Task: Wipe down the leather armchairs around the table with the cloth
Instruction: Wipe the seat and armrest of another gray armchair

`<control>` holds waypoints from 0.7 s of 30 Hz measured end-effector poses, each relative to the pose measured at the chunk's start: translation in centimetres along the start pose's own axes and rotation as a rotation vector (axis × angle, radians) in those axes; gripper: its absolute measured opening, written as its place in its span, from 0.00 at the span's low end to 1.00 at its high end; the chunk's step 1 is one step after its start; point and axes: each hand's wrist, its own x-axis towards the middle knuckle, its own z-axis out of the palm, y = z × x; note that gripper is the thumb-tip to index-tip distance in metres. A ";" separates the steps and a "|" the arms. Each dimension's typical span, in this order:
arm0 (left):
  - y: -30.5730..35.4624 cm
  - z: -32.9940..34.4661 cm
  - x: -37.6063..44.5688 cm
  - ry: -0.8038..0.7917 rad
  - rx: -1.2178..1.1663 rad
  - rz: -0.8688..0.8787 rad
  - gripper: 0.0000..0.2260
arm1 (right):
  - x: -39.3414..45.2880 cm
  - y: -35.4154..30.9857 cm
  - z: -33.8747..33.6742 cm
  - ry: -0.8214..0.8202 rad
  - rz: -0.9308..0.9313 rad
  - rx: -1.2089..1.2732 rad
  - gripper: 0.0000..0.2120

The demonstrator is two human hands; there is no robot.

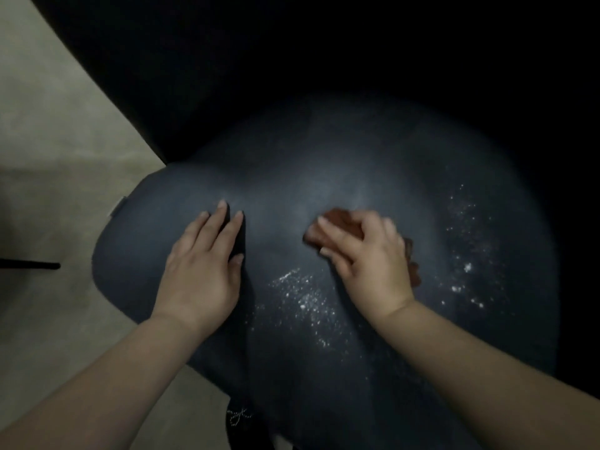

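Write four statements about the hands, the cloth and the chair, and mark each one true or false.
1. The right hand grips a reddish-brown cloth. True.
2. The left hand holds a spray bottle. False: it rests flat on the dark armchair, holding nothing.
3. White specks lie on the leather between the hands. True.
4. The cloth lies on the floor. False: it is pressed against the armchair.

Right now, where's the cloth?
Head view, right of centre: the reddish cloth is bunched under the right hand, pressed on the dark leather seat, across from the flat left hand.
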 end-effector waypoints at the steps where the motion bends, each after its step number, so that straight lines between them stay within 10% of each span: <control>1: -0.1 0.1 -0.3 0.005 -0.001 0.004 0.26 | -1.4 -0.6 0.0 -0.028 -0.054 -0.004 0.18; 10: -2.5 0.7 -3.8 0.033 0.009 -0.040 0.25 | 1.4 -1.7 1.0 0.124 0.248 -0.003 0.15; 16: -3.6 1.8 -6.1 0.116 -0.046 -0.093 0.25 | -5.0 -4.5 1.6 -0.057 -0.134 -0.003 0.17; 21: -4.3 2.5 -7.3 0.144 -0.042 -0.131 0.25 | -0.7 -3.7 2.2 0.087 0.095 -0.039 0.16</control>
